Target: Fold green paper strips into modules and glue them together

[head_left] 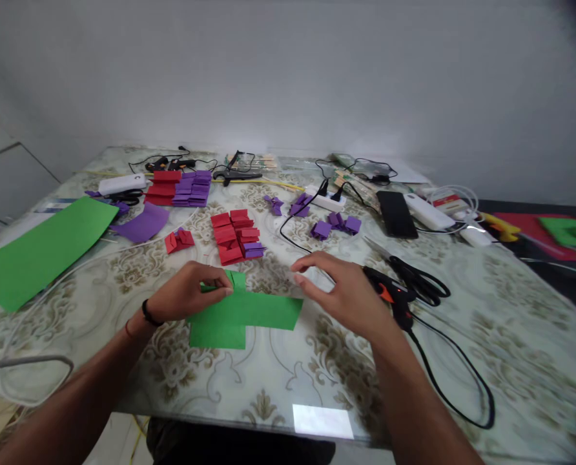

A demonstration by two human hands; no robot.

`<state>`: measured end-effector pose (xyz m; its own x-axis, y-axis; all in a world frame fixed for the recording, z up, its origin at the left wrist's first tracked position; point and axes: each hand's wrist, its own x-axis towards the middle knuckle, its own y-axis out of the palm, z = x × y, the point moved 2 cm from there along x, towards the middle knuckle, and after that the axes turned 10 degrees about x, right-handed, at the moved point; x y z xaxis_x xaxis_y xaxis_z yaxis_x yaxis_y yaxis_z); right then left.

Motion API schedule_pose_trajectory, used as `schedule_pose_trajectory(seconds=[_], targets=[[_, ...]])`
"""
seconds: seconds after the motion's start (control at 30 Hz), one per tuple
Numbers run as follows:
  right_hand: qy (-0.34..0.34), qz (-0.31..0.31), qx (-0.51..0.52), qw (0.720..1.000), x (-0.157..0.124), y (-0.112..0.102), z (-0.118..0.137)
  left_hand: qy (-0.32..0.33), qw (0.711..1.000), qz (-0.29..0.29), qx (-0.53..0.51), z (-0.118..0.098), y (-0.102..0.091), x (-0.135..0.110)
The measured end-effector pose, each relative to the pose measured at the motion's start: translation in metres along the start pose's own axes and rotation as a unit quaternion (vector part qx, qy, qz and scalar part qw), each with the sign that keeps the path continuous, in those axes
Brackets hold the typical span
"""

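Observation:
My left hand (191, 290) is pinched on the upper left part of a cross-shaped piece of green paper (263, 310), where a small fold stands up. The paper lies on the table with one arm reaching right and another toward me. My right hand (341, 290) hovers just past the right arm of the paper, thumb and index finger apart with nothing between them. Beside its wrist lies a black hot glue gun (397, 294) with an orange trigger. Folded red paper pieces (232, 236) sit in rows beyond the green paper, with a single folded red piece (179, 240) to their left.
Black-handled scissors (418, 279) lie beyond the glue gun. Folded purple pieces (336, 224), a power strip (327, 197) and a black phone (397, 214) are farther back. A large green sheet (50, 248) and a purple sheet (145, 223) lie left. A white cable (75, 268) crosses the left side.

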<state>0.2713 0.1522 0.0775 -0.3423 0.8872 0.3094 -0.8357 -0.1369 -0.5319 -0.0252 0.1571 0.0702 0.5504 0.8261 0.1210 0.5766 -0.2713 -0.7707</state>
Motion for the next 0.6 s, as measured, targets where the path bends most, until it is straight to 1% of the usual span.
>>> schedule_pose_trajectory(seconds=[0.1,0.2,0.37,0.53,0.6], targets=[[-0.045,0.038,-0.012,0.998,-0.002,0.028,0.013,0.008,1.000,-0.018,0.010,-0.006,0.014,0.000],[-0.070,0.061,-0.017,0.996,-0.004,0.047,0.016,0.016,0.999,-0.034,0.013,-0.009,0.021,-0.001],[-0.070,0.088,0.000,0.994,-0.005,0.058,0.011,0.029,0.999,-0.035,0.005,-0.010,0.026,-0.002],[-0.059,0.105,-0.015,0.993,-0.007,0.066,0.013,0.049,0.998,-0.045,0.018,-0.013,0.034,-0.001],[-0.058,0.106,-0.022,0.992,-0.007,0.068,0.013,0.046,0.998,-0.045,0.015,-0.013,0.035,0.000]])
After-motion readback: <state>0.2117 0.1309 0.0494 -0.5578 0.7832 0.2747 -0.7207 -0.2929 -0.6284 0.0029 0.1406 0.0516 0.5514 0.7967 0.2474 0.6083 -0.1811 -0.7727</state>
